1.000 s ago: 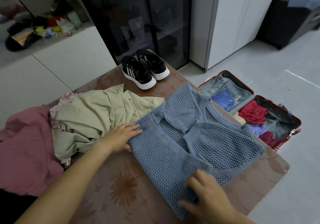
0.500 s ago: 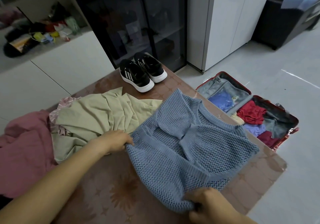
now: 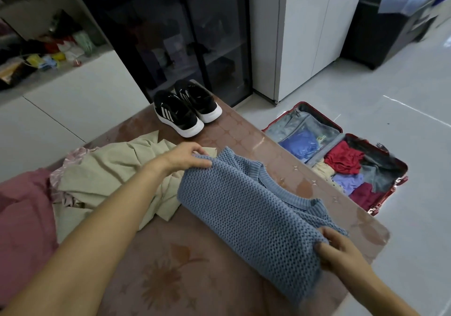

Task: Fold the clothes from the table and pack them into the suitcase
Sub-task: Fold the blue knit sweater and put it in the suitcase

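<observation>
the blue knit sweater [image 3: 256, 218] is held doubled over on the surface [image 3: 170, 267], near its right edge, with the ribbed neckline showing along the far side. one end of the fold is pinched by the left hand [image 3: 188, 156], fingers curled over the cloth. the other end is gripped by the right hand [image 3: 339, 252] at the near corner. folding of this garment is judged to be almost done. next, one more fold may be wanted, or the bundle may be lifted as it is and carried right and down into the open red suitcase [image 3: 380, 202] on the floor just beside the surface. the loose knit is likely to sag open if only its corners are held. room must be found among the red, grey and lilac clothes already in the case. not yet folded are a beige garment [image 3: 109, 169] just beside the sweater and a pink garment [image 3: 22, 213] further left. a pair of black sneakers [image 3: 185, 113] stands at the far end, out of the path.
</observation>
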Demonstrator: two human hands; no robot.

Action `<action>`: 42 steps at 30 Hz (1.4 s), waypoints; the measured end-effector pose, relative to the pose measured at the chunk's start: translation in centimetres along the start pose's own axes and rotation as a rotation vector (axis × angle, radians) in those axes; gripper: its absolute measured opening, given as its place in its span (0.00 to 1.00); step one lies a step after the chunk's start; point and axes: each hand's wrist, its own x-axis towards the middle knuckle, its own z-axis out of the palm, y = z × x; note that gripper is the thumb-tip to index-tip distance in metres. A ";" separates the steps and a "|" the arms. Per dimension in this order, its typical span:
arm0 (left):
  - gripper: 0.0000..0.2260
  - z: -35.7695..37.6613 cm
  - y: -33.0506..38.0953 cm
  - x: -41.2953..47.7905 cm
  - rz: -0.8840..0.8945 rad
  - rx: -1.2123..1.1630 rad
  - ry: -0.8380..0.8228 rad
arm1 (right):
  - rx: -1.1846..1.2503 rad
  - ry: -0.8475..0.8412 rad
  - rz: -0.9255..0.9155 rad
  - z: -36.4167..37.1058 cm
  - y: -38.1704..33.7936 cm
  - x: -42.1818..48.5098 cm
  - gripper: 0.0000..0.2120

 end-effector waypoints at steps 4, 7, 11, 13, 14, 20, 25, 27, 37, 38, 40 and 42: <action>0.15 2.9 2.3 3.8 0.064 0.013 0.117 | -0.075 0.250 0.069 -1.5 -0.9 1.5 0.04; 0.21 4.8 2.9 5.5 0.060 0.017 0.219 | -0.356 0.390 0.034 -2.3 -1.0 2.0 0.03; 0.34 6.7 2.0 5.4 0.073 0.170 0.331 | -0.799 0.476 -0.092 -1.7 -0.4 1.4 0.20; 0.36 7.1 1.0 4.8 0.061 0.276 0.354 | -0.965 0.575 -0.301 -1.1 0.1 1.2 0.23; 0.36 7.3 0.4 4.4 0.035 0.296 0.341 | -1.024 0.590 -0.358 -0.7 0.2 1.1 0.24; 0.30 8.1 -1.8 3.2 -0.088 0.341 0.270 | -1.151 0.321 -0.189 -0.5 2.1 2.4 0.35; 0.27 7.4 -3.2 2.5 -0.165 0.188 0.132 | -0.970 0.334 -0.304 -1.5 2.9 3.1 0.25; 0.24 7.1 -4.2 1.5 -0.150 0.176 0.103 | -0.913 0.319 -0.368 -1.2 3.0 3.3 0.24; 0.21 4.1 -5.5 -4.3 -0.237 0.285 0.263 | -0.979 0.403 -0.596 0.4 0.4 5.1 0.19; 0.20 4.3 -4.2 -4.6 -0.212 0.328 0.258 | -0.959 0.416 -0.638 0.7 0.1 4.7 0.17; 0.19 5.3 -1.0 -5.7 -0.163 0.384 0.240 | -0.928 0.397 -0.716 1.3 0.0 3.9 0.11; 0.17 7.1 2.5 -7.1 -0.095 0.373 0.216 | -0.819 0.320 -0.629 2.0 -0.3 2.8 0.10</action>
